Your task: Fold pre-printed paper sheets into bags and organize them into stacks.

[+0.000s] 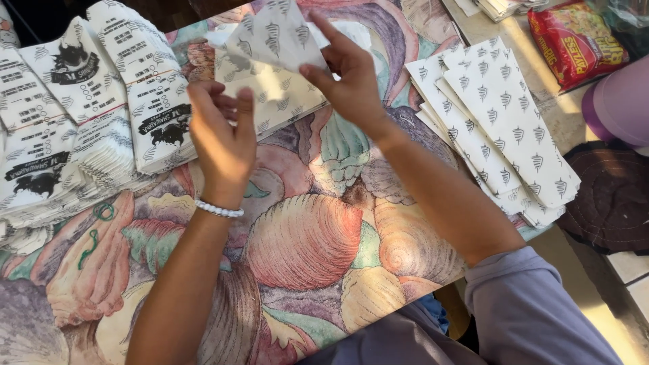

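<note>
My right hand (348, 71) pinches a white paper sheet (270, 37) printed with small grey cone marks, lifted and partly folded above a low stack of similar sheets (277, 94). My left hand (223, 138), with a white bead bracelet on the wrist, hovers just left of that stack, its fingers curled near the sheet's lower edge; whether it touches the paper is unclear. Both hands work over a table with a shell-patterned cloth (304, 236).
Stacks of finished white paper bags (88, 108) with black printed logos lie fanned at the left. A pile of flat patterned sheets (500, 128) sits at the right. A red snack packet (574, 40) and a purple object (618, 101) lie beyond the table's right edge.
</note>
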